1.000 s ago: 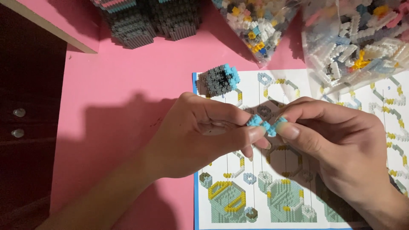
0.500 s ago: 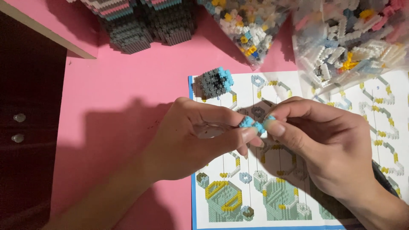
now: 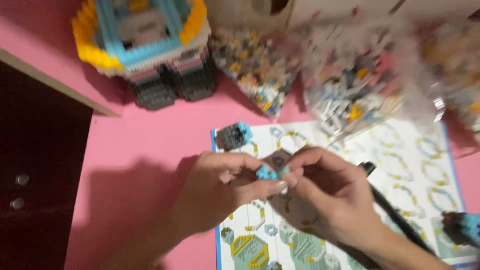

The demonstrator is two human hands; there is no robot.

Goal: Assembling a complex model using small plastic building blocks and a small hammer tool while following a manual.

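At the centre of the head view, I see both hands meeting above an instruction sheet [image 3: 400, 165] that lies flat on the pink table [image 3: 150, 150]. My left hand [image 3: 220, 192] is curled, its thumb and forefinger pinched on a small blue brick piece [image 3: 267, 173]. My right hand [image 3: 320, 200] comes in from the lower right and pinches the same piece from the opposite side, so the fingertips of both hands touch at it. That piece sits between the two sets of fingertips, raised off the sheet, with a greyish part showing just above it; motion blur keeps me from telling its exact shape. Just above the left hand, on the upper left corner of the sheet, rests a small grey-and-blue brick assembly [image 3: 234, 135], clear of both hands. Beside the right wrist, a black pen [image 3: 395, 215] lies diagonally across the sheet. At the lower right edge, another dark-and-blue brick assembly [image 3: 460, 227] sits on the sheet, well apart from the hands. Toward the far side of the table stand a large brick model [image 3: 145, 45] with yellow, blue and grey layers, and clear plastic bags of loose bricks [image 3: 350, 85], one bag overlapping the top edge of the sheet.
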